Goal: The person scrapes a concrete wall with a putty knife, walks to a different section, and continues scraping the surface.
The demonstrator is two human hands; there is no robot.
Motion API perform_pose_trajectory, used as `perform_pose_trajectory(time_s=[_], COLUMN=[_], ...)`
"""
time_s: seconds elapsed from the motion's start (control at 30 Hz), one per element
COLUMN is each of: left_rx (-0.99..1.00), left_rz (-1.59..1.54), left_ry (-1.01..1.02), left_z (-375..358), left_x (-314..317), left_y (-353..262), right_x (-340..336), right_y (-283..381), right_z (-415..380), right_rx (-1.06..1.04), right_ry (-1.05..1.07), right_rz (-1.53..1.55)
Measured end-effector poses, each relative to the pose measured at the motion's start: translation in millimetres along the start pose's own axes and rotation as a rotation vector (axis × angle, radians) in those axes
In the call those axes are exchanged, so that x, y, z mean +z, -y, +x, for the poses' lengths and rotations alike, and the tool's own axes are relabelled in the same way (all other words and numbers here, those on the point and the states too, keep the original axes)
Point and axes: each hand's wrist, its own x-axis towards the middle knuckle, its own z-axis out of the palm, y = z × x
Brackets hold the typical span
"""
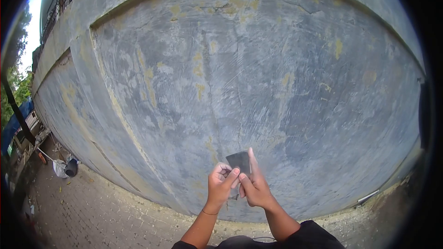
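Note:
Both my hands are raised in front of a grey, scraped wall [258,78]. Between them is a small dark square sheet [239,160], like a piece of sandpaper. My left hand [220,185] pinches its lower edge with thumb and curled fingers. My right hand [254,185] holds its right side, with one finger stretched up along the sheet's edge. The sheet sits close to the wall surface; whether it touches the wall cannot be told. A thin band is on my left wrist.
The wall has yellow patches, cracks and a raised border [99,106] on the left. Paved ground [97,212] runs along its foot. A bucket and white bag [64,168] lie far left. A pale strip [368,197] lies at the wall's base, right.

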Motion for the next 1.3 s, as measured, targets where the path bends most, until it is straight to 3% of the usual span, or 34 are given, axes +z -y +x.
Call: perform_pose_trajectory(time_s=[0.2, 0.27, 0.6, 1.3], left_rx=[0.056, 0.052, 0.064, 0.081], left_rz=[-0.024, -0.033, 0.078, 0.021], left_ry=[0.151, 0.168, 0.308, 0.198], left_z=[67.5, 84.1, 132.9, 122.5], left_x=[-15.4, -26.9, -51.7, -32.1], left_y=[-60.0, -70.1, -101.5, -111.5], right_x=[43.3, 65.7, 116.0, 115.6], right_y=[36.5, 27.7, 27.7, 47.2], right_z=[57.6, 67.2, 112.7, 116.2], right_rx=[-0.114, -0.141, -0.189, -0.208], right_ry=[-0.158, -0.149, -0.365, -0.388], right_rz=[-0.014, 0.261, 0.596, 0.495])
